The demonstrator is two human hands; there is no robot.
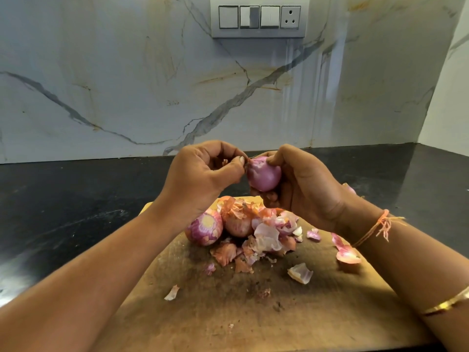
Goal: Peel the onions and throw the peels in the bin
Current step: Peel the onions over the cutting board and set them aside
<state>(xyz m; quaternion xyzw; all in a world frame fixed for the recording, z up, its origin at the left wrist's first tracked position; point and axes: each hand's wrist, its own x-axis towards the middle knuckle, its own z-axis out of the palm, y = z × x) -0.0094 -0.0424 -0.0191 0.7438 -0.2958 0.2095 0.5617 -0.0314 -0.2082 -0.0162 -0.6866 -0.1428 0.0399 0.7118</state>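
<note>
Dark counter [63, 199] at far left; nothing of the task lies on it.

Your left hand [203, 174] is raised above the wooden board [253, 321]. Its fingers are curled in, and thumb and forefinger pinch a bit of skin at the tip of the held onion [264, 175].

Under that hand, two more onions [205, 228] sit on the board touching each other, with patches of dry skin on them.

Just to their right is the heap of peels [266, 237], with scraps scattered towards you.

Your right hand [307, 191] cups the held onion from the right and below, fingers wrapped round it and thumb on top. This onion looks smooth and mostly bare.

A larger curl of peel [347, 255] lies on the board by your right wrist.

Step in hand, as judged: stripping the last skin from this onion. Next, pull the pinched strip away from the tip while the right hand holds the bulb firm, then drop it on the heap. No bin in view, so the binning is yet to be done.
</note>
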